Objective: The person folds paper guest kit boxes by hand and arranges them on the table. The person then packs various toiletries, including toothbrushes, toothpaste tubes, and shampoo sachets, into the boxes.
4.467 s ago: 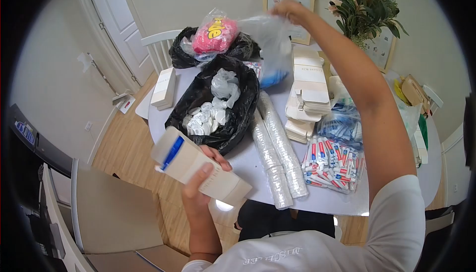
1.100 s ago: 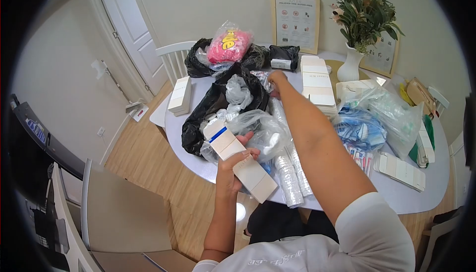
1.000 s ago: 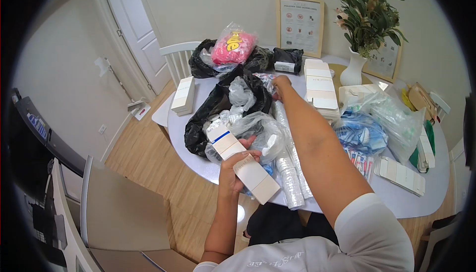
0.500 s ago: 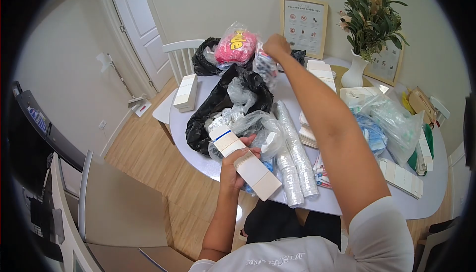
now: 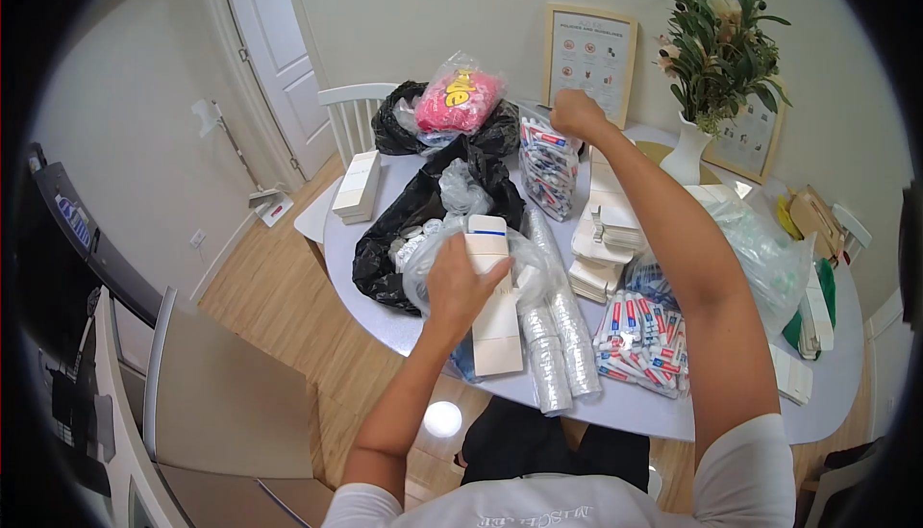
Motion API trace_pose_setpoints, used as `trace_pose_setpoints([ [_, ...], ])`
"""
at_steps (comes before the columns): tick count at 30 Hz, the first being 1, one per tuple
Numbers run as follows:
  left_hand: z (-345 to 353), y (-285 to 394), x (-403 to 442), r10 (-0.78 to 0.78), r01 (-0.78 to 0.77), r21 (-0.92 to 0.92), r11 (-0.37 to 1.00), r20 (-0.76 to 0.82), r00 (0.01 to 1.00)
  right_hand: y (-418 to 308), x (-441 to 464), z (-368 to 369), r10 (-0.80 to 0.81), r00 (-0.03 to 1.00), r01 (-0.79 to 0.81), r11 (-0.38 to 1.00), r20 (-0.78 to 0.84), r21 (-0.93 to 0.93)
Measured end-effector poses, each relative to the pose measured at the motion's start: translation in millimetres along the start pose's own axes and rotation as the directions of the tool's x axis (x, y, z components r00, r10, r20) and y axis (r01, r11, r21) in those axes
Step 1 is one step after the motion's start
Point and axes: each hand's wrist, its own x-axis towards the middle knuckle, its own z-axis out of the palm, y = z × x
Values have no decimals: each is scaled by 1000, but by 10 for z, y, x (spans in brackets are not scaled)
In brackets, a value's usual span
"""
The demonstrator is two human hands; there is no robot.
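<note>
My left hand (image 5: 460, 283) is closed around a long white carton (image 5: 497, 331) with a blue stripe near its far end, above the table's front half. Out over the far side, my right hand (image 5: 580, 114) grips the top of a clear plastic bag of small toothpaste tubes (image 5: 549, 172). That bag hangs upright, its bottom at or near the tabletop; I cannot tell if it touches. A second bag of toothpaste tubes (image 5: 639, 345) lies by the front edge. Between the hands is an open black bag (image 5: 385, 264) holding silvery round packets.
Two long rolls of clear-wrapped round items (image 5: 548, 360) lie front centre. White carton stacks (image 5: 598, 273) stand right of them, another stack (image 5: 358, 187) at left. A pink packet (image 5: 460, 100) sits on black plastic behind. A white vase (image 5: 685, 148) and framed signs (image 5: 588, 57) stand at the back.
My right hand has moved right and slightly nearer with the toothpaste bag, which now hangs straight. My left hand has turned the carton more upright. The second toothpaste bag has come into fuller view.
</note>
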Motion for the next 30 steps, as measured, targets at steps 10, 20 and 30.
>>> trace_pose_setpoints([
  [10,307,-411,1898,330,-307,174,936,-125,936,125,-6,119,-193,978,200,976,78,-86],
  [20,1105,-1272,2989,365,-420,357,834,212,906,145,35,165,-235,952,265,954,195,-142],
  [30,713,-1244,3195,412,-440,245,864,160,897,361,66,232,-252,954,269,959,162,-87],
])
